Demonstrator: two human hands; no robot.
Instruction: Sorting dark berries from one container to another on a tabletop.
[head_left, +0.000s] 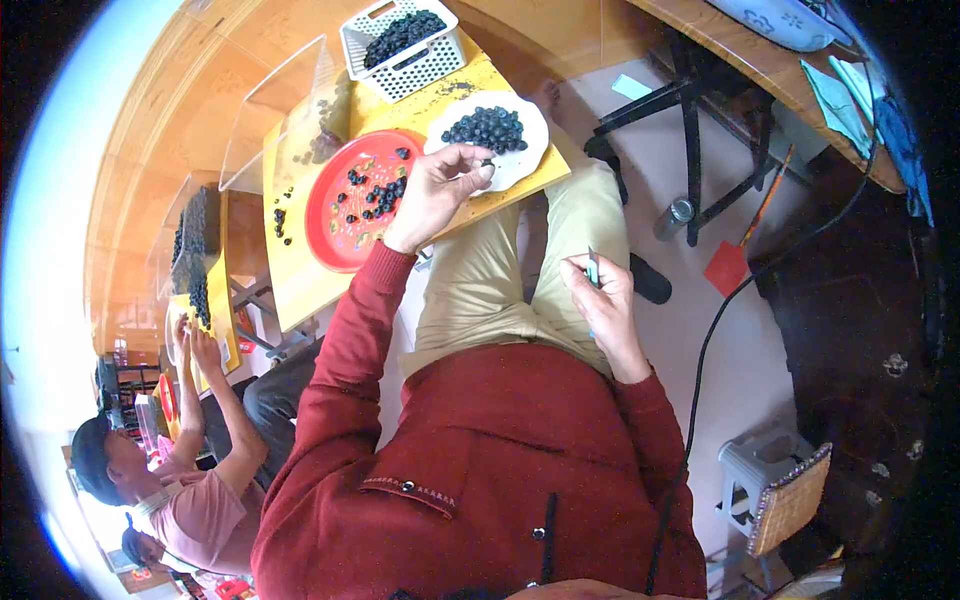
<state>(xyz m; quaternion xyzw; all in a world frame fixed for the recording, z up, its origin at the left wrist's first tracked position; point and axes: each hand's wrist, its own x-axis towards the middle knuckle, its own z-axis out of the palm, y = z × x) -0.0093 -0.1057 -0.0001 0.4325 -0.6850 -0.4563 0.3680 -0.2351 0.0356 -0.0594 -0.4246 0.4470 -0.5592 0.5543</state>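
Observation:
My left hand (445,192) is over the near edge of the white plate (537,150), thumb and fingers pinched on a small dark round piece (487,164), mostly covered by the fingertips. A pile of similar dark, berry-sized pieces (487,130) lies on that plate. To its left, the red patterned tray (335,245) carries more of them, scattered. Above my right thigh, my right hand (604,300) is closed around a small knife (593,268) with a teal handle, its dark blade pointing up. Knife and plate are well apart.
Behind the plate, a white perforated basket (420,75) of dark pieces stands on the yellow table (295,290), beside a clear plastic panel (270,120). A person (200,490) works at the left. Rightward are a black cable (707,370), a grey stool (750,465) and a metal flask (675,217).

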